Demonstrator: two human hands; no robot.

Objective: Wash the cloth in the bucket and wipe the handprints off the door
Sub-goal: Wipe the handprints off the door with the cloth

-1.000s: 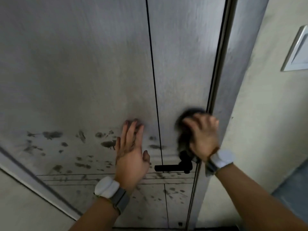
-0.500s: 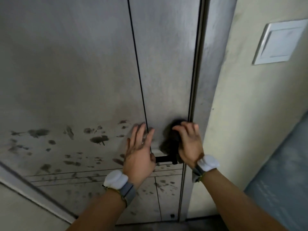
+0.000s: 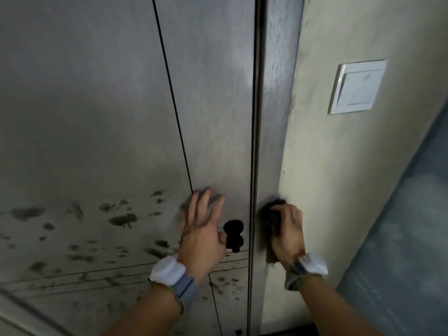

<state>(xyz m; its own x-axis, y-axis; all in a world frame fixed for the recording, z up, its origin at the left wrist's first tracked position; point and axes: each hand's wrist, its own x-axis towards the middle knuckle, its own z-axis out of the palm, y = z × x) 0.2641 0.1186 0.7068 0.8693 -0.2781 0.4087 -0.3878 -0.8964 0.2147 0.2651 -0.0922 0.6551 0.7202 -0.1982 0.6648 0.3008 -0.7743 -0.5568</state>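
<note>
The cloth [image 3: 271, 223] is a dark, bunched rag pressed against the grey door frame [image 3: 276, 132], just right of the closing gap, level with the black lock hardware [image 3: 233, 235]. The right hand [image 3: 287, 232] grips it from behind, its fingers [image 3: 278, 209] curled over the upper edge; a lower corner of the cloth hangs free below the palm

The left hand [image 3: 201, 229] lies flat on the door [image 3: 97, 117], fingers straight and slightly spread, with the thumb beside the lock hardware. It holds nothing and appears to steady the panel

Handling, judged from appearance:
- The cloth looks soft, limp and light. It will conform to the frame edge and the door grooves
- If wet from the bucket, which is not in view, it may drip and slide readily over the smooth surface
- Best held bunched in the palm with the fingers spread across its back, so that pressure reaches the whole contact patch. Loose corners should be tucked in to keep them off the lock hardware

Work remaining: dark handprints [image 3: 121, 220] cover the lower door, to the left of and below the left hand, well apart from the cloth. The upper door appears free of marks. A white wall switch [image 3: 356, 87] sits on the wall [image 3: 339, 166] to the right, apart from the wiping zone
</note>
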